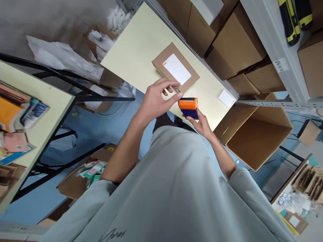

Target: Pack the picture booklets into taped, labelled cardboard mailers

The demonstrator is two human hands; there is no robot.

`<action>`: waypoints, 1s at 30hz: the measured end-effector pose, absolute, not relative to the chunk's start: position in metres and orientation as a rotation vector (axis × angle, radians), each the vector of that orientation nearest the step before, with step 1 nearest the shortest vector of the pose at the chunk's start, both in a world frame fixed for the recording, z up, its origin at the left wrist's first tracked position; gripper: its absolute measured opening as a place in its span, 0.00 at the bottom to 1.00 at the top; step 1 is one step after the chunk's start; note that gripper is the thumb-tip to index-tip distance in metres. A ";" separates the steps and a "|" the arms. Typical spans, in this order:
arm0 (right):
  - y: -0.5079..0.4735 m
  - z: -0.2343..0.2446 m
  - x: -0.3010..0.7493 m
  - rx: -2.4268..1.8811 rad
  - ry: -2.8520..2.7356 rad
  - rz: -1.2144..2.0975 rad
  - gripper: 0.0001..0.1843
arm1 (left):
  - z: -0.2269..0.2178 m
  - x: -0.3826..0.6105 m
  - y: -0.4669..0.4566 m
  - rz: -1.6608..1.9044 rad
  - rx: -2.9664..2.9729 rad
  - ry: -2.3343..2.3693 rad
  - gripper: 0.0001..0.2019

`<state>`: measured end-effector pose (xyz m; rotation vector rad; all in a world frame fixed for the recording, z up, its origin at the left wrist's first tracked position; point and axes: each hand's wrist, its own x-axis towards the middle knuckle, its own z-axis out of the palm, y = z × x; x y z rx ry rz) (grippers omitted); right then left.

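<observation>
My right hand (201, 123) is closed around a small orange and dark blue device (188, 107) and holds it just above the near edge of a pale yellow table (136, 47). My left hand (158, 98) is beside it, thumb and forefinger pinched together at the device's left end. What they pinch is too small to make out. Just beyond the hands a flat brown cardboard parcel (161, 62) with a white label (177, 69) lies on the table.
A small white slip (226, 98) lies on the table's right end. An open empty carton (254, 134) stands to the right. Metal shelving (264, 33) holds cardboard boxes (237, 43). A second table (42, 131) at left carries colourful packets. Cartons and plastic wrap litter the blue floor.
</observation>
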<state>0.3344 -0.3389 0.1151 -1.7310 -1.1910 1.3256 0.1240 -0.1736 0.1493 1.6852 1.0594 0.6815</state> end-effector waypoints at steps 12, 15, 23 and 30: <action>-0.353 0.124 0.357 -1.770 -1.667 1.153 0.37 | 0.141 0.125 -0.183 0.527 1.592 0.943 0.17; -0.353 0.127 0.359 -1.796 -1.765 1.129 0.36 | 0.135 0.120 -0.187 0.490 1.568 0.912 0.17; -0.352 0.125 0.363 -1.834 -1.863 1.152 0.37 | 0.122 0.113 -0.201 0.662 1.480 0.932 0.12; -0.366 0.122 0.379 -1.897 -1.942 1.381 0.34 | 0.072 0.114 -0.232 0.766 1.339 0.979 0.08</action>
